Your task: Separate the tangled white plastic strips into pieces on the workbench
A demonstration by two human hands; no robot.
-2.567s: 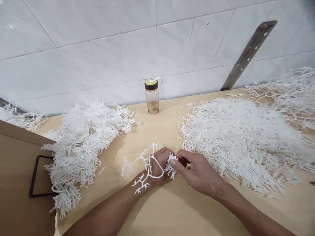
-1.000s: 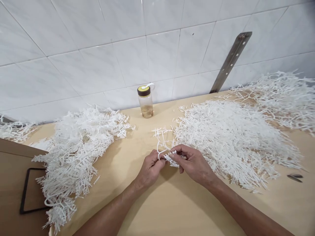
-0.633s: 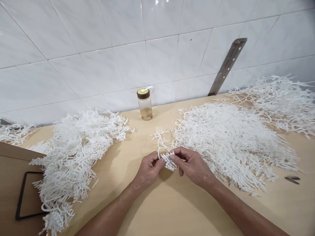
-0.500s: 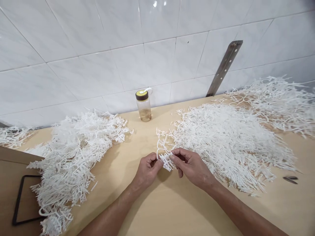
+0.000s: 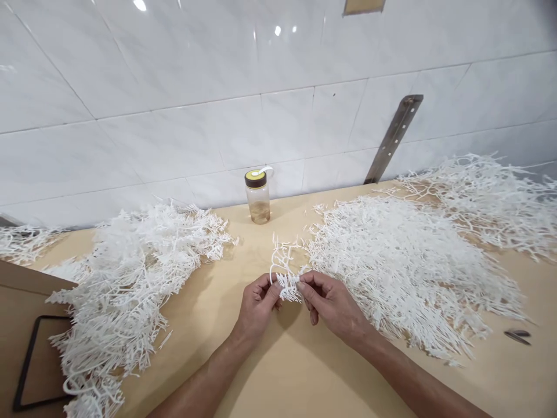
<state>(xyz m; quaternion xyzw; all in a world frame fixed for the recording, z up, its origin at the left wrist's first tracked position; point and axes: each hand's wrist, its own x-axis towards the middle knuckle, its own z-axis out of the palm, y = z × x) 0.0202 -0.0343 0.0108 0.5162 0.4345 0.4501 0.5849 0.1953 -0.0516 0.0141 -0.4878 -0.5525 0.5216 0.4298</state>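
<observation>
A white branching plastic piece (image 5: 289, 287) with many fine prongs hangs between my two hands, above the tabletop. My left hand (image 5: 258, 305) pinches its left end between thumb and fingers. On the other side, my right hand (image 5: 327, 299) grips the right end with thumb and forefinger. A thin curved white stem with side twigs (image 5: 282, 255) rises beyond my left fingers and seems joined to the piece. To the right lies a large heap of similar white pieces (image 5: 400, 261). Another heap of white branching pieces (image 5: 126, 278) spreads on the left.
A clear bottle (image 5: 260, 203) with a yellow and dark lid stands near the tiled wall (image 5: 195, 139). A metal bar (image 5: 394, 139) leans there too. Small dark snips (image 5: 517, 337) lie at the right. More white branches (image 5: 491, 197) sit behind. A brown box (image 5: 26, 325) is at left.
The view has tilted up slightly, so the bottle and heaps appear lower. Both hands keep hold of the white piece, which has turned a little between my fingers.
</observation>
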